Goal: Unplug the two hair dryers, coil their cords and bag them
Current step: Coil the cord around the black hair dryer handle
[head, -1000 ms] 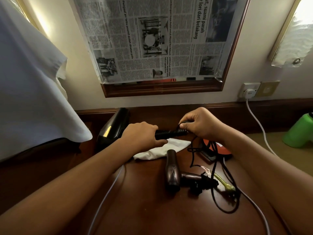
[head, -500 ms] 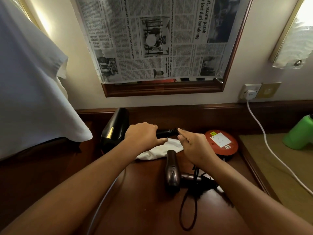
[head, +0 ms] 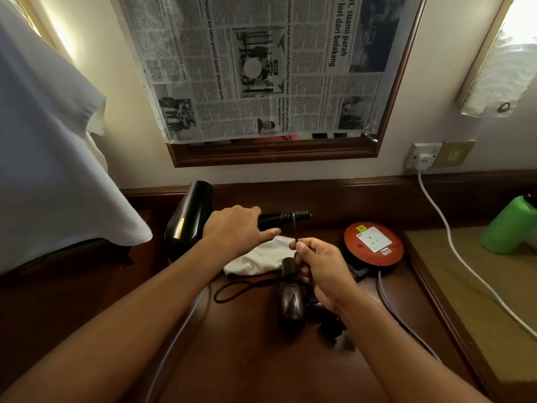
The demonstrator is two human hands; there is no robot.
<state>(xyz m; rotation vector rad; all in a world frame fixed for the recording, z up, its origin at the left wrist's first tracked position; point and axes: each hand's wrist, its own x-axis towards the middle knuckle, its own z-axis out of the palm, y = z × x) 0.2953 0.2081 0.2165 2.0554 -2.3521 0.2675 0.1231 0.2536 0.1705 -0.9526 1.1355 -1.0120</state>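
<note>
Nearest, a brown hair dryer [head: 291, 305] lies on the tabletop [head: 247, 359], its handle hidden under the right hand [head: 321, 270]; those fingers pinch a black cord [head: 295, 231]; beyond, the left hand [head: 236, 229] grips the black hair dryer [head: 189, 219] by its handle, on which the cord is wound.

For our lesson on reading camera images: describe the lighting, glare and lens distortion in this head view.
Head view: bright light blows out both upper corners, washing out the wall lamp; the desk lies dim; a small glare spot sits on the black hair dryer; the wide-angle lens tilts the newspaper and bows the mirror frame; the left hand and right hand look sharp.
</note>
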